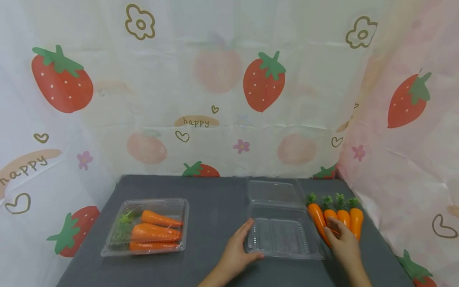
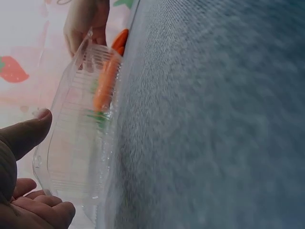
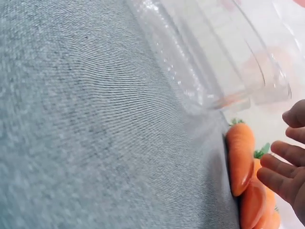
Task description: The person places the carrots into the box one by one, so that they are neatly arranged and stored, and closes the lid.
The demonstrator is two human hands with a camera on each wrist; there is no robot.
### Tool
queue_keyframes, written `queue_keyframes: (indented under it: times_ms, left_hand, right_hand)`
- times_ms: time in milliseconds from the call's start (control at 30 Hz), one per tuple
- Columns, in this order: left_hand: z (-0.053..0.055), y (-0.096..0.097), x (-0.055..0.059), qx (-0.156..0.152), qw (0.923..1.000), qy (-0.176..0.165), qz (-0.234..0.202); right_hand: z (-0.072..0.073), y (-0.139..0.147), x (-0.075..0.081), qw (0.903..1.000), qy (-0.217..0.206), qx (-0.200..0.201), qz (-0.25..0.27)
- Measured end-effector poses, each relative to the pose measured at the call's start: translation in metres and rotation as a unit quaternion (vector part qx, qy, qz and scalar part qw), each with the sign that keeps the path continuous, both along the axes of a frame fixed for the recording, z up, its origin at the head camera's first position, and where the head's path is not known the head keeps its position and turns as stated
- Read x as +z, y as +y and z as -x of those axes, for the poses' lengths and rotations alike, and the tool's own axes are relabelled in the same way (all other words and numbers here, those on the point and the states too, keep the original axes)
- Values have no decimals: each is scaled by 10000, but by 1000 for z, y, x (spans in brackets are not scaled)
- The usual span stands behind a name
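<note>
- Strawberry-print cloth [image 1: 229, 24] wraps the back and sides.
- Grey table [image 1: 215, 217] below it, carrying everything.
- Open clear box [image 1: 277, 235] right of centre, long side running left-right, lid [image 1: 276, 192] folded back, away from the person!
- Closed clear box [image 1: 168, 203] at left, packed carrots [image 1: 154, 231] tipped rightward.
- Left hand [image 1: 238, 247], spread wide, touching the open box's near-left corner.
- Right hand [image 1: 344, 241], fingers loosely apart, over the loose carrots, partly blocking them.
- Four loose carrots [image 1: 356, 219] just right of that box, long axes front-to-back, leafy tops away, leftmost slanting!
</note>
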State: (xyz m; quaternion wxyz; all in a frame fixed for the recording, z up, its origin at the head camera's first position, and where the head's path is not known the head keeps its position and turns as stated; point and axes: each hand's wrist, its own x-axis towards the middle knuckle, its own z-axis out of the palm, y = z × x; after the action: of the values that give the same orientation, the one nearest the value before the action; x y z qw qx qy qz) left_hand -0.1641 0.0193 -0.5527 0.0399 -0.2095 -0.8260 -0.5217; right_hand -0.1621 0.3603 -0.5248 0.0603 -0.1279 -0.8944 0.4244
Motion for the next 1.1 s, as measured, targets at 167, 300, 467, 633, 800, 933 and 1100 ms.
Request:
queue_keyframes:
  times_ms: [167,300,467,633,800,933,1100]
  left_hand:
    - [-3,-11,3,66,10000,-52,-31]
    - [-6,-19,2,133,9999,20,-69]
    - [-9,-27,-1,152,9997,-1,-198]
    - [-11,-35,-3,53,9984,-174,-538]
    - [-12,-42,-5,23,9974,-198,-686]
    - [-12,-47,-7,6,9964,-260,-813]
    - [-11,-53,-10,15,9960,-376,-807]
  right_hand:
    - [3,-3,-1,9998,84,-93,-176]
    - [7,-4,-3,9991,113,-219,-353]
    - [13,-5,-2,9990,12,-192,-399]
    - [18,-6,-5,9988,123,-153,-458]
    - [22,-7,-8,9974,295,-238,-606]
    - [26,-12,-11,9957,328,-294,-815]
    - [29,-18,-17,9943,418,-311,-926]
